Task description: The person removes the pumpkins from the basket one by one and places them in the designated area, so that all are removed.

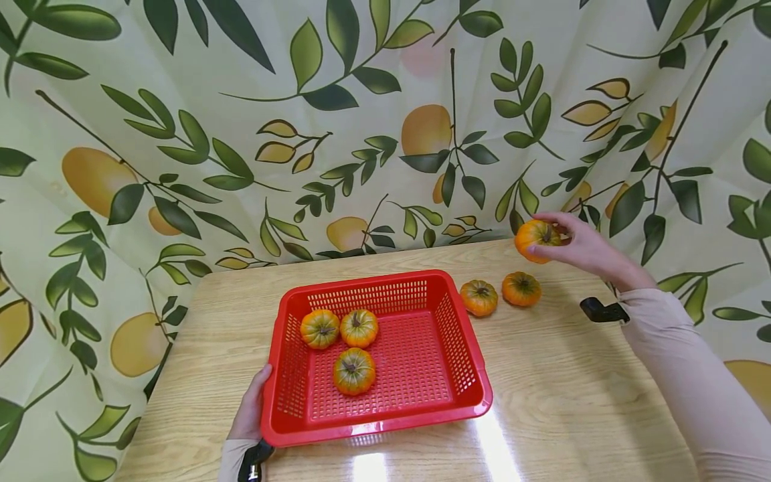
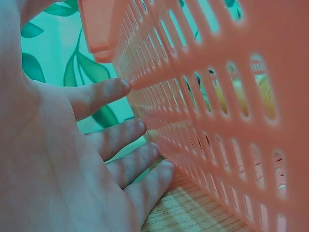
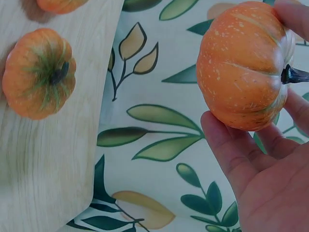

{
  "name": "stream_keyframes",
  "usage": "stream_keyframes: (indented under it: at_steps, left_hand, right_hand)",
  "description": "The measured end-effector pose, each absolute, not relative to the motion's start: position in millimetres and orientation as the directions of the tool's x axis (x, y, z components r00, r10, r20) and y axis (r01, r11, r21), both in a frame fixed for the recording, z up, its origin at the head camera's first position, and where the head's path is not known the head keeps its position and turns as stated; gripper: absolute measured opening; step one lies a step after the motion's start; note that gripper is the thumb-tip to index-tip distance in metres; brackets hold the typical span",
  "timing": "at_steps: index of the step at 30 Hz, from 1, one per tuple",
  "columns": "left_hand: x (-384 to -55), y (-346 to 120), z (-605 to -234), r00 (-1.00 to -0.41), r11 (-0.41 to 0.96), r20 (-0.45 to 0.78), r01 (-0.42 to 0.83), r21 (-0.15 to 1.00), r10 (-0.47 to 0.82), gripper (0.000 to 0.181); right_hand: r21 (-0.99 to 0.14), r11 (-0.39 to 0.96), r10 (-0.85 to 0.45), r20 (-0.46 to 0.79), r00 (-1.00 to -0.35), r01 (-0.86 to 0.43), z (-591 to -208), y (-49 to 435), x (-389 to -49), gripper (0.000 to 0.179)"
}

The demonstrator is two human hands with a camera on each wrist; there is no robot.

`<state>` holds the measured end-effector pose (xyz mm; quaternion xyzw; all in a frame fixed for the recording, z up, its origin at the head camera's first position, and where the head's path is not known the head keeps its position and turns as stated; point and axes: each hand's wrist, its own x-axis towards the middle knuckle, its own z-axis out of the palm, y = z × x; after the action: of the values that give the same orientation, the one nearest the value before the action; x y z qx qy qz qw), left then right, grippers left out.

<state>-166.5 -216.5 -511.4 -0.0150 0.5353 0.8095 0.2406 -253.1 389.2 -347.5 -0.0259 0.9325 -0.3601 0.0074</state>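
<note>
My right hand (image 1: 577, 244) holds a small orange pumpkin (image 1: 538, 239) raised above the far right of the table, pinched between thumb and fingers. The right wrist view shows the same held pumpkin (image 3: 246, 67) with its dark stem toward the palm. Two more pumpkins, one (image 1: 479, 298) by the basket's right side and another (image 1: 521, 289) beside it, sit on the table below. My left hand (image 1: 249, 408) is at the left side of the red plastic basket (image 1: 376, 426). Its fairly straight fingers (image 2: 118, 137) rest their tips against the slotted wall.
Inside the basket lie three pumpkins: one at back left (image 1: 320, 329), one beside it (image 1: 359, 328) and one in front (image 1: 354, 371). A wooden table (image 1: 578, 402) carries everything. Behind it hangs a leaf-and-fruit patterned curtain (image 1: 373, 161), close to the table's back edge.
</note>
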Motion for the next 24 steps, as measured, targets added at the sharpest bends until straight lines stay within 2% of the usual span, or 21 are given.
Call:
stream_keyframes:
  at_steps: [24]
  left_hand:
    - [-168.0,-218.6,-514.1,-0.873,-0.302,-0.272,-0.409,0.861,0.406,0.043]
  right_hand:
    - [-0.611,0.790,-0.002,-0.069,-0.998,0.041,-350.6,425.9,-263.3,0.082]
